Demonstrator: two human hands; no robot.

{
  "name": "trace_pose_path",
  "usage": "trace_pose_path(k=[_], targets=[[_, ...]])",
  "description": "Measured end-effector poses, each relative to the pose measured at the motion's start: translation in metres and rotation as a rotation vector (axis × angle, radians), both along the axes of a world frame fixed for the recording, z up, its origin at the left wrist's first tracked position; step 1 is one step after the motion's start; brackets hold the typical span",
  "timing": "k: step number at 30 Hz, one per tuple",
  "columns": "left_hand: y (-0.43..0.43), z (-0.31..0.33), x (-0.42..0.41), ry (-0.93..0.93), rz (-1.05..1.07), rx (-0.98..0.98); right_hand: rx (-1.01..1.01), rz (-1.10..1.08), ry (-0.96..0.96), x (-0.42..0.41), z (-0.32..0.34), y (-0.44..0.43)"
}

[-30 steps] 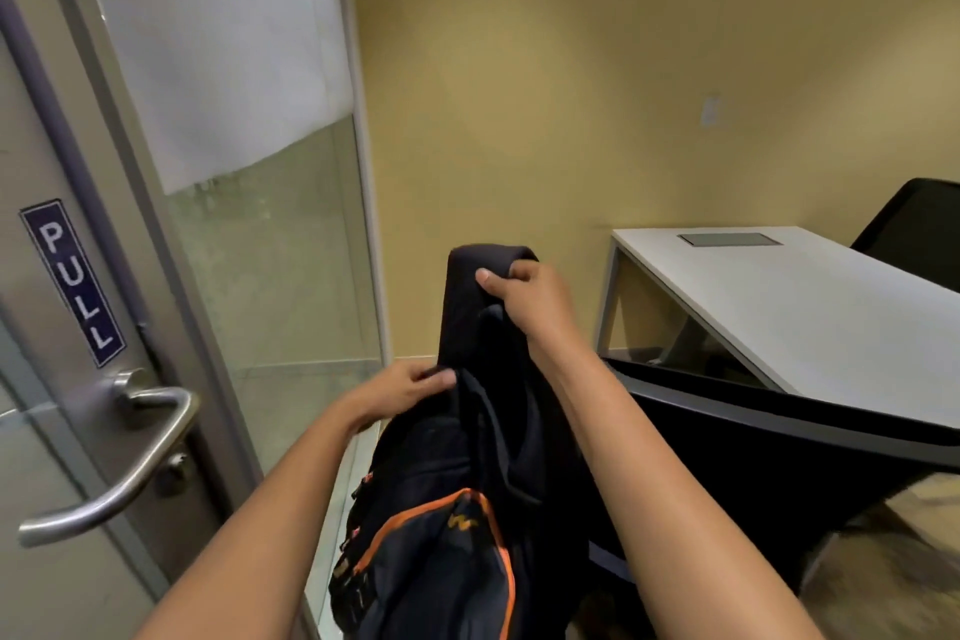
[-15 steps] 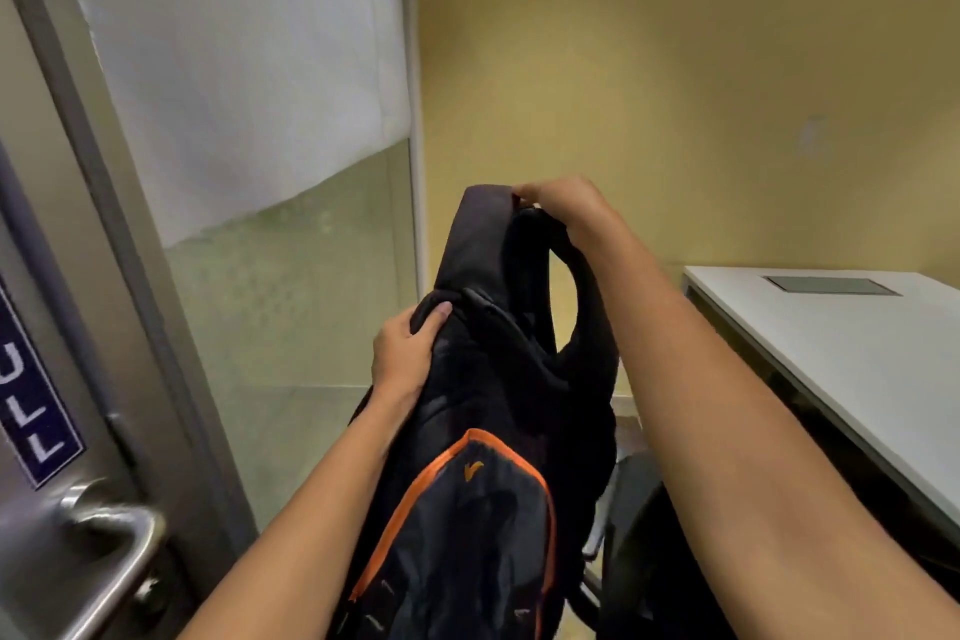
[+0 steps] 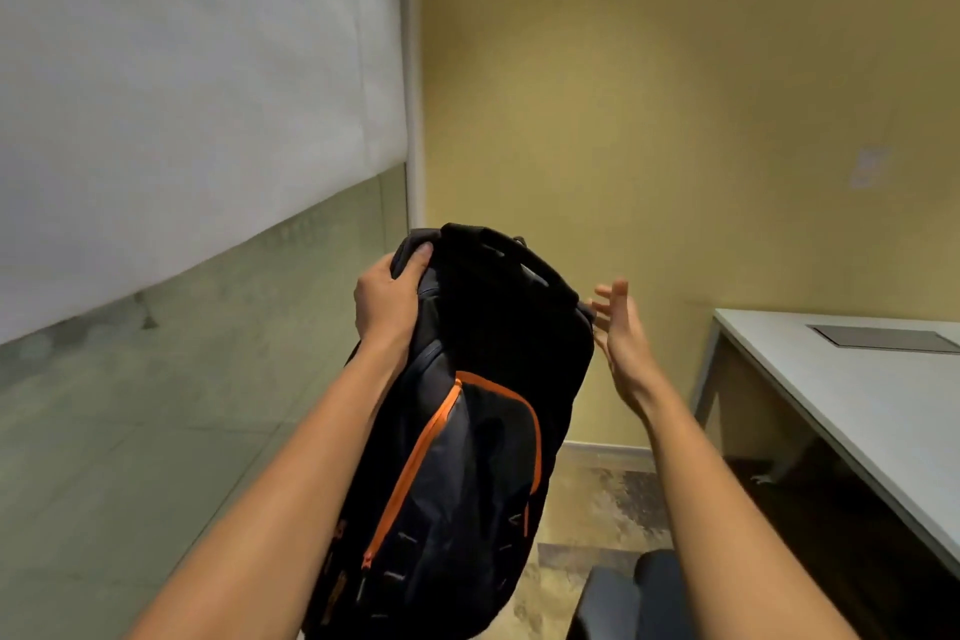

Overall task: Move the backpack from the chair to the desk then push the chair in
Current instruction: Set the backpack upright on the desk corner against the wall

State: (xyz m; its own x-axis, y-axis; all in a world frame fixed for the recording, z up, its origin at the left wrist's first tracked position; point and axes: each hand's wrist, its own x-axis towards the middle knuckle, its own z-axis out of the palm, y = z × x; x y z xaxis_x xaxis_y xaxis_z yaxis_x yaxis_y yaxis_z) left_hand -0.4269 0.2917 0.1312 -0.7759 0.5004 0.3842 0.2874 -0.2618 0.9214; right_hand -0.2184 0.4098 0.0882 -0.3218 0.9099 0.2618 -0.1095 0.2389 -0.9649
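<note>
Now the left hand (image 3: pixel 387 299) grips the backpack (image 3: pixel 467 431) near its top, holding it in the air; right hand (image 3: pixel 621 333) spread loose beside it; surface (image 3: pixel 857 395) at right, apart

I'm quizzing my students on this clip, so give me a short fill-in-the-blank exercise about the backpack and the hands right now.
1. The backpack is gripped near its top by the ____ hand.
2. The right hand beside it is ____, fingers spread.
3. The zipper trim on its front pocket is ____.
4. The desk stands to the person's ____.

Missing words: left; open; orange; right
</note>
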Motion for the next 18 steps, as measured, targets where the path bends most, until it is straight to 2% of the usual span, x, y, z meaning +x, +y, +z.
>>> trace_pose_path(k=[3, 6, 11, 15, 18], targets=[[0.036, 0.002, -0.012, -0.016, -0.016, 0.009, 0.045, 0.127, -0.088, -0.007, -0.034, 0.02], [0.073, -0.003, -0.029, -0.056, -0.041, 0.013, 0.072, 0.142, -0.197, -0.023, -0.049, 0.051], [0.139, -0.019, -0.061, -0.057, -0.076, -0.015, 0.097, -0.245, -0.163, -0.065, -0.05, 0.114], [0.191, -0.031, -0.097, 0.014, -0.063, -0.048, 0.094, -0.56, -0.17, -0.104, -0.048, 0.158], [0.225, -0.039, -0.123, 0.033, -0.032, -0.051, 0.103, -0.726, -0.133, -0.129, -0.034, 0.182]])
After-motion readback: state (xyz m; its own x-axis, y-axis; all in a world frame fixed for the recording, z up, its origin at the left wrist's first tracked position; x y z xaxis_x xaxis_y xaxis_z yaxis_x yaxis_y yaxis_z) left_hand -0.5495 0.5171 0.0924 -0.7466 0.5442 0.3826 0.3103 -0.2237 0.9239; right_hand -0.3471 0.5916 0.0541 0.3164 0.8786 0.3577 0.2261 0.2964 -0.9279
